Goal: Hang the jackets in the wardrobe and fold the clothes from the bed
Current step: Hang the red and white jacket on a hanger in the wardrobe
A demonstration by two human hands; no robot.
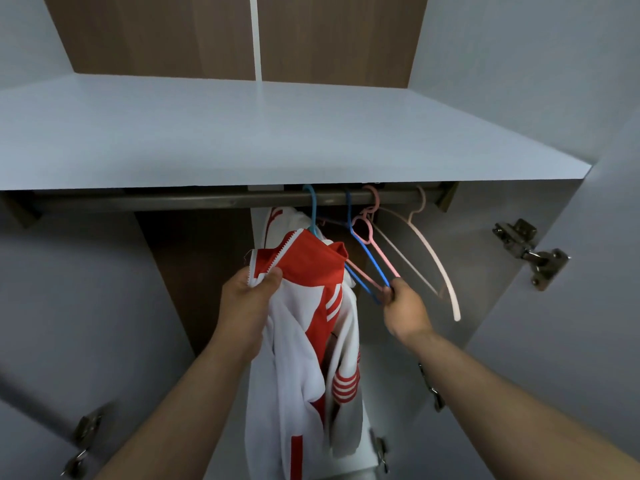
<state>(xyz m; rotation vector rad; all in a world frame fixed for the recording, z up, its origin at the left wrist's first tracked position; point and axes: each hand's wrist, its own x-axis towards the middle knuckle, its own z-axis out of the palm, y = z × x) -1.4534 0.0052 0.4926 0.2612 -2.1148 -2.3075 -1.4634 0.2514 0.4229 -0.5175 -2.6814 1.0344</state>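
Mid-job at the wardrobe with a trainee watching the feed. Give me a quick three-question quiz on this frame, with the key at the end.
1. Multiple choice: what does the left hand grip?
A) the red and white jacket
B) a folded towel
C) a shoe box

2. True or false: the fingers of the right hand pinch the lower ends of a blue hanger and a pink hanger whose hooks sit on the rail.

3. Fill in: the pale pink hanger, which neither hand touches, hangs to the ___ of the pinched pair.

Key: 1 A; 2 true; 3 right.
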